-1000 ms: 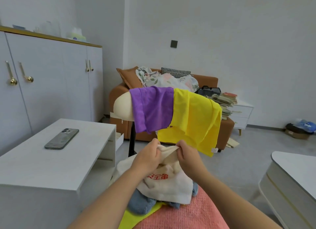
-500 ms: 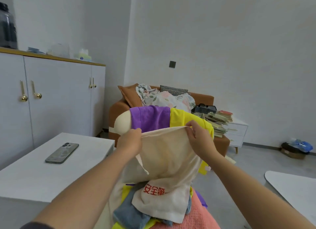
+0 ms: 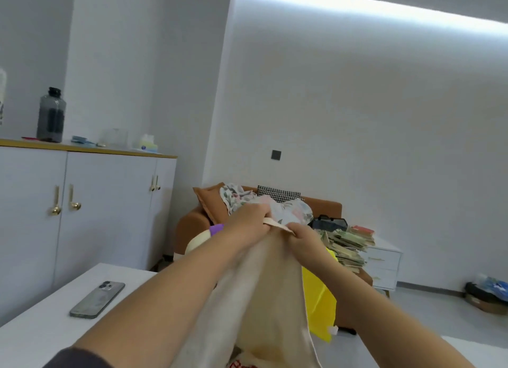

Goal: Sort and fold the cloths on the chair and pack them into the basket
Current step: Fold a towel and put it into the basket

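Observation:
A cream cloth (image 3: 270,293) hangs long and bunched from both my hands, raised in front of me. My left hand (image 3: 248,219) and my right hand (image 3: 303,237) pinch its top edge close together. Red print on the cloth shows at the bottom edge of the view. Behind it a yellow cloth (image 3: 320,304) drapes over the chair back (image 3: 196,244), and a sliver of a purple cloth (image 3: 216,228) peeks out by my left wrist. The basket is not in view.
A white table (image 3: 41,326) at the left holds a phone (image 3: 97,303). A white cabinet (image 3: 90,202) carries a dark bottle (image 3: 51,116). Behind stand a brown sofa (image 3: 324,207) with bedding and a white drawer unit (image 3: 383,266) under stacked books.
My hands lifted the cream cloth higher and came together at its top edge, bunching it. The view tilted upward, hiding the pile of cloths below.

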Demonstrator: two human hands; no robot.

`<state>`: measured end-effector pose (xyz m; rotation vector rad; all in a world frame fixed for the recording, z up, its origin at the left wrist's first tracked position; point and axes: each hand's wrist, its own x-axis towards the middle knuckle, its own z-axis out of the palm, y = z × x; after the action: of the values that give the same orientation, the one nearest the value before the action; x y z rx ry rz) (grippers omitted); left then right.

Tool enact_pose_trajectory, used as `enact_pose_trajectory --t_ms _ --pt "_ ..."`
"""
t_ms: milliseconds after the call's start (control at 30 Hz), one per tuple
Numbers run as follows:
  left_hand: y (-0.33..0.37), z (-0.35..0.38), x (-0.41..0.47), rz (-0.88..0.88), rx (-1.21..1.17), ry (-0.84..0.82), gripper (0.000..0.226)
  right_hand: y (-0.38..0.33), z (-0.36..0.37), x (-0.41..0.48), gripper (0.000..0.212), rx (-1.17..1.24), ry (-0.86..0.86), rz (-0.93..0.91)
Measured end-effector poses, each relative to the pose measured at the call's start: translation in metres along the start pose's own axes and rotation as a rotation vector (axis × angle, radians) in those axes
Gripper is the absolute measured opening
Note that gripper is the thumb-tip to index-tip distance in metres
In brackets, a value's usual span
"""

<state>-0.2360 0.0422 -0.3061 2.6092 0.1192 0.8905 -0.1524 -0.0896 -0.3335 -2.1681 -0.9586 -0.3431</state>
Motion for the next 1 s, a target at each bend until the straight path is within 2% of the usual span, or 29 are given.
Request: enact_pose_trajectory --t_ms 100,167,267,333,367,400,433,467,567,700,833,933,1000 --pt "-0.008 -0.015 0.002 -0.057 0.055 -0.046 0.017 -0.003 -0.028 0.007 0.023 0.135 0.136 0.076" --pt "-0.012 -0.023 0.004 -0.104 -0.033 -0.006 0.024 -0.005 -0.043 0.011 0.023 0.129 0.157 0.102" --pt "0.0 -0.034 0.01 -0.136 -0.225 0.12 0.02 -0.013 -0.053 0.015 0.01 0.079 0.025 0.078" --pt "0.016 -0.04 0.017 -0.092 -0.228 0.117 0.014 -0.022 -0.051 0.015 0.017 0.07 -0.045 -0.008" --pt "0.024 -0.042 0.019 -0.066 -0.203 0.107 0.01 -0.029 -0.049 0.016 0.009 0.024 -0.032 -0.056" --pt "0.03 -0.043 0.022 -0.05 -0.192 0.109 0.009 -0.035 -0.05 0.018 0.009 0.003 0.001 -0.099" --pt "0.032 -0.044 0.024 -0.043 -0.201 0.126 0.01 -0.038 -0.052 0.019 0.023 0.013 0.053 -0.105" --pt "0.031 -0.044 0.026 -0.056 -0.226 0.14 0.01 -0.039 -0.056 0.021 0.029 0.038 0.109 -0.098" --pt "0.024 -0.041 0.027 -0.104 -0.319 0.161 0.021 -0.035 -0.068 0.025 0.022 0.124 0.148 -0.023" --pt "0.029 -0.035 0.027 -0.06 -0.391 0.058 0.038 -0.037 -0.063 0.021 0.013 0.183 0.084 -0.07" --pt "0.031 -0.033 0.027 -0.023 -0.257 -0.063 0.03 -0.038 -0.067 0.027 0.028 0.186 0.205 -0.08" --pt "0.017 -0.029 0.024 -0.028 -0.194 -0.141 0.025 -0.032 -0.076 0.031 0.03 0.166 0.295 -0.016" --pt "0.004 -0.026 0.022 -0.05 -0.231 -0.143 0.03 -0.025 -0.078 0.033 0.029 0.162 0.296 0.028"
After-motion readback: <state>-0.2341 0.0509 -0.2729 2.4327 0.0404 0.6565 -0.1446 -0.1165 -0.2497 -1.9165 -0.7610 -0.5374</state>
